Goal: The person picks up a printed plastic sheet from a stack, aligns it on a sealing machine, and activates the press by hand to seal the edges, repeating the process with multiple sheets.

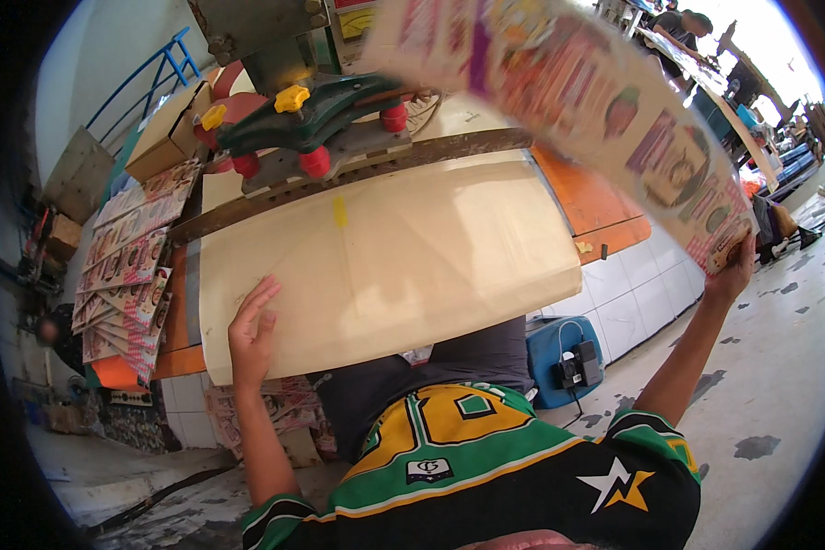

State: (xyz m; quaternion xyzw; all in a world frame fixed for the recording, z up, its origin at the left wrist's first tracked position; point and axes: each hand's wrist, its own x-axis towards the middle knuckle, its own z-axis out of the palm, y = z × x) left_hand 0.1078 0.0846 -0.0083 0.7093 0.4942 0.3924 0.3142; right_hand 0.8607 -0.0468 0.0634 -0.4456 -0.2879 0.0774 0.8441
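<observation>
A large plain cream sheet (385, 266) lies across the table in front of me, its near edge over my lap and a yellow mark near its far edge. On its left end rests my left hand (252, 330), open, with the fingers stretched out and nothing held. Far out to the right, my right hand (731, 268) is closed on the corner of a printed sheet (614, 119) with colourful food pictures. This sheet is raised above the table's right side, blurred, and runs up out of view at the top.
A green machine head (312, 133) with red feet and yellow knobs stands over a long metal bar (357, 174) at the sheet's far edge. Printed pieces (128, 266) are stacked at left, near a cardboard box (168, 131). A blue bin (559, 367) sits below; another person (678, 32) works at far right.
</observation>
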